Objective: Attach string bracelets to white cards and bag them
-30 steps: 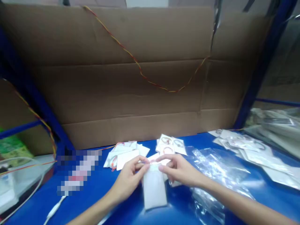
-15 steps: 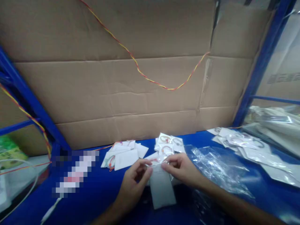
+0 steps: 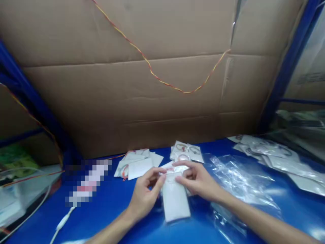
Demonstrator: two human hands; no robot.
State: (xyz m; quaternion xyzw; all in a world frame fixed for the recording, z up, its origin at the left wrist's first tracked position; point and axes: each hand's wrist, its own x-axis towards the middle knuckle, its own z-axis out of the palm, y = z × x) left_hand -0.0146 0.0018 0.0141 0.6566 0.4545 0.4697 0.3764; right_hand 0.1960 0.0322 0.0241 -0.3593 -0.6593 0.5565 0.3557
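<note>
Lying left of the hands were overlapping white rectangular cards, apparently set aside. The left hand, half-curled, pinched the upper left edge of one flat white rectangular packet at centre — seemingly mid-handling, its closure indistinct. The right hand, likewise half-curled, pinched its upper right edge. Farther right lay crumpled clear plastic bags — loose, apparently unfilled.
</note>
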